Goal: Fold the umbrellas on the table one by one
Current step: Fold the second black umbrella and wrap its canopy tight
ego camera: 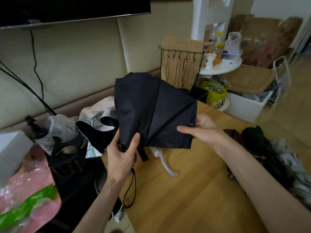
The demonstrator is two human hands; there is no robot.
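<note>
So we're gripping the black umbrella point(151, 111) near its handle with our left hand point(122, 153), right hand point(200, 130) pinching a canopy panel beside it, above the tabletop point(185, 190); probably pleating flaps next.

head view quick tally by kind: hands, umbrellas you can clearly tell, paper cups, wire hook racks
hands: 2, left hand and right hand
umbrellas: 2, black umbrella gripped by both hands, green-patterned umbrella behind it
paper cup: 1
wire hook rack: 1
total: 6
</note>
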